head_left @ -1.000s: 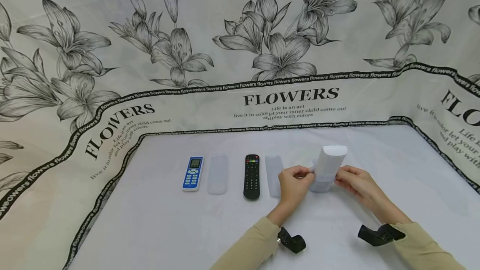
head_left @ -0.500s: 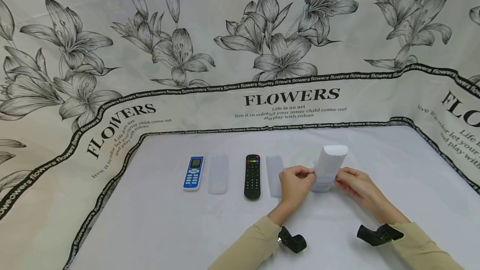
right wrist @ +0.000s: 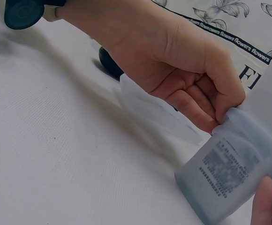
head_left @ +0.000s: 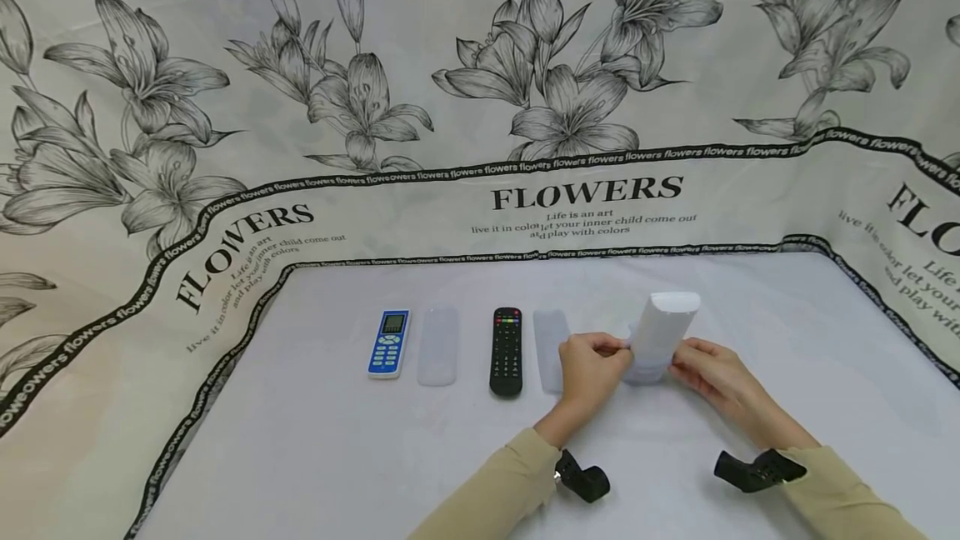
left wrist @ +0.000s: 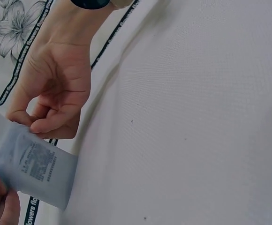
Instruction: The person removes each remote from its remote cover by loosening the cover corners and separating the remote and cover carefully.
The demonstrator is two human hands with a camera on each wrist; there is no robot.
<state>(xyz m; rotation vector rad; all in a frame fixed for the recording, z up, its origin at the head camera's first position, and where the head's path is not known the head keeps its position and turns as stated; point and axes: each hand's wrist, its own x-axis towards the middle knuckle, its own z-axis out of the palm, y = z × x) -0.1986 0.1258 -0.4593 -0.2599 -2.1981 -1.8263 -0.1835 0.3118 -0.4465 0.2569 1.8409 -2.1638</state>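
A white remote control stands tilted over the table, its lower end inside a translucent sleeve. On the left side my left hand pinches the sleeve's rim between thumb and fingers. Opposite it, my right hand pinches the rim on the right. Through the sleeve in the right wrist view, a printed label shows on the remote's back. The left wrist view shows the curled fingers of my right hand at the sleeve's edge. The remote's front face is hidden.
A blue-and-white remote, a flat translucent sleeve, a black remote and another translucent sleeve lie in a row on the white table. My left hand partly covers the last sleeve. A flower-printed cloth stands behind.
The white remote's lower end appears slightly deeper in the sleeve. Both hands keep their hold and stay nearly in place; the head view shifts a little.
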